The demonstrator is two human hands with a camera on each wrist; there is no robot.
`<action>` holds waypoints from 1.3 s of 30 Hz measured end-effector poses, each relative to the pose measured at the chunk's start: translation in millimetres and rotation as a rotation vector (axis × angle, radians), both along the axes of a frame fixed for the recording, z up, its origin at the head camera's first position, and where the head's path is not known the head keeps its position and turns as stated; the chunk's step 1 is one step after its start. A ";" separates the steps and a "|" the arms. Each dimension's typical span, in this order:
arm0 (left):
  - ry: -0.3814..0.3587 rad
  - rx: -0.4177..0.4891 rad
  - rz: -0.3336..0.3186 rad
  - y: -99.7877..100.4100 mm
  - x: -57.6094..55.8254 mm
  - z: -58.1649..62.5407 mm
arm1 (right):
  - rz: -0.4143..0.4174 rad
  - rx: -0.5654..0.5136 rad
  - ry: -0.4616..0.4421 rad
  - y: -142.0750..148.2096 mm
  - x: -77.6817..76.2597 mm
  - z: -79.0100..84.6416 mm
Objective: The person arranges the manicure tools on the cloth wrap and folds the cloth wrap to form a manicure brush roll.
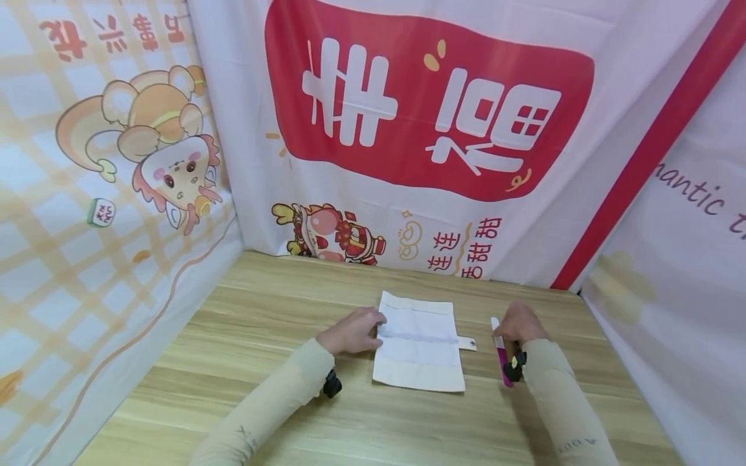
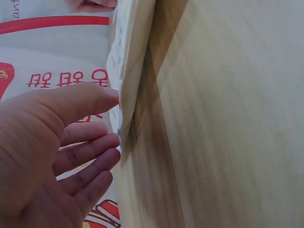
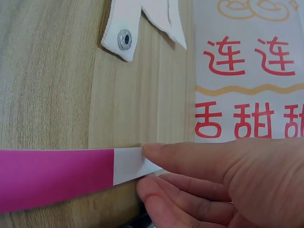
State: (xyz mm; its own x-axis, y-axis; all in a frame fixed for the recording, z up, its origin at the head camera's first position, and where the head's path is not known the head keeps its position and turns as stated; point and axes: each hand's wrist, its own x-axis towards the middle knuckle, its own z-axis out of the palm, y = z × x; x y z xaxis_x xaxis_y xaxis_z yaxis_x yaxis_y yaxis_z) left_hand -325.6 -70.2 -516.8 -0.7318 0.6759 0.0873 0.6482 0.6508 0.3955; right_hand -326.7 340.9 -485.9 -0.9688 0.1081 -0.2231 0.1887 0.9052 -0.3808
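A white cloth case (image 1: 417,349) lies unfolded on the table, creased across its middle, with a snap tab (image 1: 467,343) sticking out on its right. My left hand (image 1: 353,331) is at the case's left edge. The left wrist view shows its thumb (image 2: 102,96) and fingertips right at that edge, spread apart from each other. To the right of the tab, my right hand (image 1: 519,323) pinches a flat magenta-and-white stick (image 1: 504,366) by its white end. The thumb (image 3: 164,154) lies on top of that end, with the other fingers below it.
The wood-grain table (image 1: 280,298) meets a printed white cloth backdrop (image 1: 245,129) at the back. More printed cloth hangs on the left side (image 1: 46,259) and on the right side (image 1: 688,278). A black wrist camera (image 1: 332,384) sits on the left wrist.
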 end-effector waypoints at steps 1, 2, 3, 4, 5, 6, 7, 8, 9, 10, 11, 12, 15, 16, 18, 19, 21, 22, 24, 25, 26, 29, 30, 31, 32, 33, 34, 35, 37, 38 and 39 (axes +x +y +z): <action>-0.002 -0.011 -0.001 1.2 -0.9 -0.9 | -0.008 -0.003 -0.008 1.0 -0.4 -0.6; -0.004 -0.021 0.000 2.1 -1.7 -1.6 | -0.017 -0.007 -0.017 1.9 -1.0 -1.0; -0.007 -0.029 0.001 2.8 -2.3 -2.2 | -0.022 -0.009 -0.026 2.8 -1.9 -1.6; -0.010 -0.031 0.001 3.4 -3.1 -3.1 | -0.029 -0.019 -0.034 3.6 -2.7 -1.8; -0.014 -0.036 0.005 3.7 -3.4 -3.7 | -0.024 -0.016 -0.035 4.2 -3.6 -2.1; -0.014 -0.037 0.005 4.1 -4.2 -4.5 | -0.028 -0.018 -0.041 4.5 -4.7 -2.1; -0.014 -0.036 0.006 4.5 -5.0 -5.1 | -0.033 -0.024 -0.049 4.7 -6.0 -2.3; -0.012 -0.035 0.004 4.9 -5.8 -5.7 | -0.038 -0.025 -0.060 4.6 -6.8 -1.6; -0.010 -0.034 0.003 5.4 -6.6 -6.0 | -0.039 -0.027 -0.070 4.4 -7.6 -1.1; -0.006 -0.033 0.002 5.6 -7.1 -6.1 | -0.039 -0.027 -0.079 3.7 -8.5 -0.4; 0.000 -0.033 0.000 6.0 -7.5 -6.0 | -0.032 -0.020 -0.084 3.3 -9.4 0.2; 0.005 -0.031 -0.002 6.4 -8.0 -5.8 | -0.035 -0.021 -0.097 2.7 -10.3 0.8; 0.022 -0.027 -0.012 8.0 -9.7 -4.9 | -0.015 -0.019 -0.115 1.6 -12.0 2.7; 0.028 -0.024 -0.014 8.5 -10.4 -4.7 | -0.011 -0.017 -0.118 1.4 -12.6 3.0; 0.037 -0.020 -0.016 9.5 -12.0 -4.8 | -0.006 -0.021 -0.123 1.3 -13.5 3.1; 0.041 -0.019 -0.016 9.9 -12.7 -4.9 | -0.005 -0.026 -0.125 1.1 -13.7 3.4; 0.044 -0.014 -0.018 10.5 -14.1 -5.3 | -0.016 -0.034 -0.134 0.9 -15.1 3.1; 0.043 -0.010 -0.021 10.8 -14.7 -5.6 | -0.021 -0.046 -0.137 1.0 -15.8 3.1; 0.043 0.000 -0.029 11.1 -15.5 -6.0 | -0.031 -0.057 -0.148 0.8 -17.2 3.4; 0.041 0.008 -0.033 11.2 -15.6 -6.0 | -0.033 -0.055 -0.151 0.7 -18.2 4.0; 0.039 0.014 -0.038 11.2 -15.6 -5.9 | -0.035 -0.057 -0.149 0.7 -19.2 4.7; 0.033 0.023 -0.038 11.4 -15.6 -5.5 | 0.007 -0.034 -0.122 -0.1 -21.2 9.4; 0.028 0.023 -0.032 11.5 -15.6 -5.2 | 0.019 -0.025 -0.109 -1.2 -21.7 12.1; 0.024 0.021 -0.028 11.5 -15.6 -5.2 | 0.029 -0.026 -0.097 -2.3 -22.4 14.9; 0.019 0.018 -0.021 11.6 -15.7 -5.1 | 0.039 -0.031 -0.086 -4.1 -22.9 18.3; 0.016 0.015 -0.014 11.7 -15.9 -5.2 | 0.053 -0.032 -0.072 -6.3 -23.4 21.5; 0.013 0.013 -0.009 11.7 -16.1 -5.3 | 0.060 -0.033 -0.055 -9.0 -24.2 24.8; 0.011 0.012 -0.005 11.9 -16.5 -5.6 | 0.051 -0.051 -0.042 -12.1 -25.3 28.3; 0.011 0.011 -0.002 12.0 -16.9 -6.2 | 0.040 -0.110 -0.023 -19.3 -27.3 34.5; 0.010 0.012 -0.001 12.2 -16.9 -6.3 | 0.053 -0.134 0.001 -23.6 -28.3 36.9; 0.007 0.012 0.000 12.4 -16.9 -6.8 | 0.066 -0.148 0.020 -27.5 -29.8 38.9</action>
State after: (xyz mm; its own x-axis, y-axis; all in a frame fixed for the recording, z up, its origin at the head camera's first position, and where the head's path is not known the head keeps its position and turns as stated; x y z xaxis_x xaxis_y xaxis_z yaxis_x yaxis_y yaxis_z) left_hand -342.5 -57.8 -523.6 -0.7311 0.6749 0.1004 0.6509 0.6457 0.3992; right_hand -356.5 313.4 -447.0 -0.9772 0.0117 -0.2121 0.1217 0.8493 -0.5138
